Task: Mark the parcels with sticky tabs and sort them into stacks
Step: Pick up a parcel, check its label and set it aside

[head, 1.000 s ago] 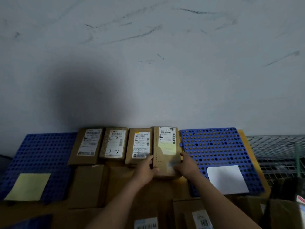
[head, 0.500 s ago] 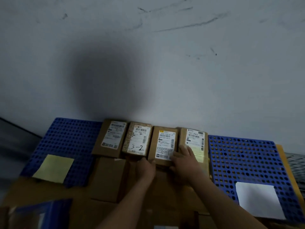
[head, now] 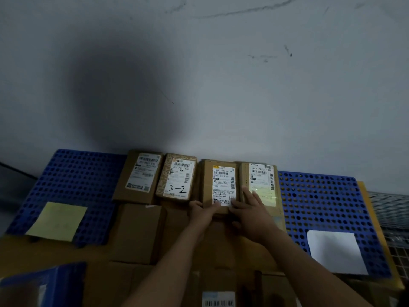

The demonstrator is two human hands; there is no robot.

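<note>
Four parcels [head: 177, 178] in row by wall [head: 221, 85], left hand [head: 199, 210] grip grasping third parcel [head: 218, 185] at near corner, right hand [head: 250, 209] grip released, fingers [head: 247, 192] flat across third and fourth parcel [head: 261, 180].

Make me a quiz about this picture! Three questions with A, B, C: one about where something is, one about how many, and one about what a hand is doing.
1. Where is the yellow sheet?
A. on the wall
B. on the left blue panel
C. on top of a parcel

2. How many labelled parcels stand in the row by the wall?
A. two
B. four
C. six

3. What is the right hand doing?
A. lying flat on parcels, fingers straight
B. making a fist in the air
C. holding a pen

Answers:
1 B: it lies on the holed blue panel, left of the row.
2 B: four labels show side by side.
3 A: its straight fingers reach onto the rightmost parcel.
</note>
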